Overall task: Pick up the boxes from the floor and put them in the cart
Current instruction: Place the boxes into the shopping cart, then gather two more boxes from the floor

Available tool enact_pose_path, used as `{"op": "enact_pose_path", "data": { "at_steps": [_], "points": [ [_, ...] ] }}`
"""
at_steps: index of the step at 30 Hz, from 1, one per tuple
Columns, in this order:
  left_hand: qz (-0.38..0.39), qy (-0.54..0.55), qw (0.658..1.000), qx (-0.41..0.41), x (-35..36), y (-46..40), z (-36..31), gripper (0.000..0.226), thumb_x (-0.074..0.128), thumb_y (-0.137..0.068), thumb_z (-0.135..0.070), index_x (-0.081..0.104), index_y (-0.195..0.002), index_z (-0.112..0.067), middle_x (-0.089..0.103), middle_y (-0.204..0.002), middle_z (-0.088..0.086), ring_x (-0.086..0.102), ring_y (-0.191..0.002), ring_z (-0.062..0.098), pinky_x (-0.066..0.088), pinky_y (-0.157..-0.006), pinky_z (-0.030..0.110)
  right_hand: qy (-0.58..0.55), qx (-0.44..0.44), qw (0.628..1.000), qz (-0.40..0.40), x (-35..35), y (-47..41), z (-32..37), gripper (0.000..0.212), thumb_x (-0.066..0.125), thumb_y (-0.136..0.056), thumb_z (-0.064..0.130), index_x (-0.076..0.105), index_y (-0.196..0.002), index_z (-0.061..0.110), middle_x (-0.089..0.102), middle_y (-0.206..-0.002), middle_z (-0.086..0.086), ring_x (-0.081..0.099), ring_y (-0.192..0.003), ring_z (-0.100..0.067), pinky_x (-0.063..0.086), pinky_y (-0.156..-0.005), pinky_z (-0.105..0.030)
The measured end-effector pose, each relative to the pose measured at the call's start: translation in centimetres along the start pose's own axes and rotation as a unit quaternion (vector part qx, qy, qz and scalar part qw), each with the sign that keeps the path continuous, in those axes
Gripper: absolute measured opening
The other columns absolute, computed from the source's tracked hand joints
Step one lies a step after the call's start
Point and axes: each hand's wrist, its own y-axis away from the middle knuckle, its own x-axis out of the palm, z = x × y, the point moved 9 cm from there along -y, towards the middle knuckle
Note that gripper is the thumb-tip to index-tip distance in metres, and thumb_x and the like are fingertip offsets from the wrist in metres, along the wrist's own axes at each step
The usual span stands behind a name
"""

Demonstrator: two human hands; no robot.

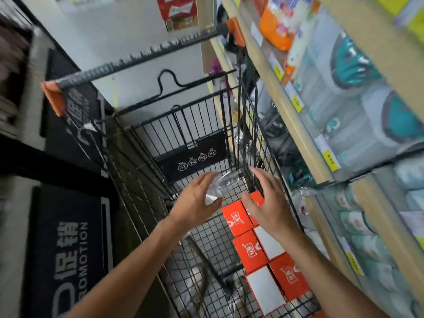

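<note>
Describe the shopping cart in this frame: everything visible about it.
The cart is black wire mesh, apparently metal, with a dark ribbed handle bar capped in orange at both ends. A folded child-seat flap bears a black panel with white warning icons. It stands on a grey floor close beside the shelf. Orange boxes with white sides lie in rows along its shelf-side wall, and a crumpled clear plastic sits near the flap. The left hand and right hand are open above the basket.
</note>
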Motion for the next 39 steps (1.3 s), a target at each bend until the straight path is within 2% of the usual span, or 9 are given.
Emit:
{"op": "enact_pose_path", "data": {
  "at_steps": [3, 7, 14, 18, 23, 28, 32, 35, 39],
  "points": [
    [-0.014, -0.083, 0.993, 0.084, -5.4, 1.3, -2.2, 0.078, 0.07, -0.088, -0.041, 0.029, -0.154, -0.029, 0.029, -0.16, -0.005, 0.024, -0.148, 0.014, 0.029, -0.12, 0.048, 0.038, -0.026, 0.999, 0.015, -2.5, 0.4, 4.0, 0.067, 0.053, -0.09, 0.057, 0.044, -0.15, 0.03, 0.039, -0.152, 0.009, 0.025, -0.142, -0.002, 0.027, -0.118, -0.033],
    [-0.025, -0.134, 0.976, 0.172, -11.5, 3.5, -5.5, 0.077, 0.064, -0.091, -0.049, 0.025, -0.156, -0.033, 0.017, -0.165, -0.01, 0.0, -0.152, 0.011, 0.009, -0.126, 0.046, 0.098, -0.055, 0.994, -0.013, -6.2, 2.7, 8.8, 0.068, 0.046, -0.09, 0.065, 0.047, -0.148, 0.03, 0.042, -0.151, 0.012, 0.023, -0.147, -0.009, 0.028, -0.121, -0.04],
    [-0.034, -0.178, 0.936, 0.302, -17.9, 8.1, -12.2, 0.076, 0.022, -0.091, -0.077, 0.029, -0.154, -0.034, 0.017, -0.165, -0.009, -0.004, -0.153, 0.016, 0.002, -0.124, 0.053, 0.189, -0.042, 0.98, -0.053, -12.3, 9.7, 15.7, 0.072, 0.024, -0.094, 0.078, 0.039, -0.153, 0.037, 0.034, -0.158, 0.018, 0.014, -0.15, -0.006, 0.016, -0.121, -0.03],
    [-0.025, -0.18, 0.917, 0.356, -18.4, 11.1, -16.8, 0.069, 0.02, -0.096, -0.075, 0.026, -0.155, -0.039, 0.011, -0.165, -0.015, -0.013, -0.153, 0.013, -0.008, -0.122, 0.055, 0.205, -0.025, 0.974, -0.091, -15.6, 14.6, 17.9, 0.074, 0.018, -0.095, 0.081, 0.039, -0.152, 0.039, 0.035, -0.156, 0.021, 0.015, -0.151, -0.007, 0.02, -0.124, -0.04],
    [0.016, -0.174, 0.888, 0.426, -15.7, 14.2, -23.0, 0.069, 0.009, -0.094, -0.077, 0.018, -0.155, -0.046, 0.002, -0.163, -0.021, -0.019, -0.151, 0.008, -0.017, -0.121, 0.049, 0.201, 0.018, 0.966, -0.159, -20.2, 22.9, 17.7, 0.078, 0.012, -0.093, 0.083, 0.037, -0.153, 0.04, 0.031, -0.16, 0.019, 0.009, -0.153, -0.006, 0.012, -0.125, -0.037],
    [0.045, -0.15, 0.842, 0.517, -9.8, 18.2, -29.7, 0.058, 0.021, -0.098, -0.07, 0.026, -0.152, -0.048, 0.012, -0.162, -0.025, -0.009, -0.151, 0.003, -0.018, -0.12, 0.032, 0.207, 0.084, 0.943, -0.247, -24.0, 34.8, 14.8, 0.072, 0.021, -0.098, 0.076, 0.048, -0.149, 0.034, 0.043, -0.156, 0.012, 0.022, -0.148, -0.011, 0.016, -0.124, -0.035],
    [0.08, -0.145, 0.793, 0.587, -4.0, 24.4, -36.1, 0.06, 0.022, -0.099, -0.069, 0.039, -0.149, -0.041, 0.027, -0.16, -0.018, 0.01, -0.153, 0.013, -0.001, -0.122, 0.042, 0.237, 0.137, 0.912, -0.306, -25.8, 46.4, 11.8, 0.06, 0.031, -0.103, 0.067, 0.053, -0.145, 0.031, 0.05, -0.151, 0.009, 0.037, -0.145, -0.02, 0.028, -0.12, -0.045],
    [0.111, -0.147, 0.762, 0.621, 0.3, 30.0, -40.4, 0.06, 0.019, -0.1, -0.069, 0.034, -0.151, -0.042, 0.025, -0.16, -0.017, 0.008, -0.153, 0.013, -0.002, -0.122, 0.039, 0.248, 0.176, 0.883, -0.358, -26.6, 55.3, 10.5, 0.056, 0.036, -0.103, 0.063, 0.059, -0.14, 0.027, 0.058, -0.142, 0.004, 0.047, -0.138, -0.024, 0.037, -0.114, -0.05],
    [0.154, -0.145, 0.724, 0.656, 5.2, 38.5, -45.0, 0.061, 0.014, -0.098, -0.072, 0.025, -0.152, -0.045, 0.026, -0.161, -0.014, 0.009, -0.152, 0.014, 0.004, -0.123, 0.043, 0.276, 0.207, 0.843, -0.412, -26.6, 65.7, 10.7, 0.063, 0.034, -0.102, 0.066, 0.068, -0.13, 0.021, 0.066, -0.132, 0.001, 0.053, -0.129, -0.024, 0.033, -0.116, -0.039]
  ]
}}
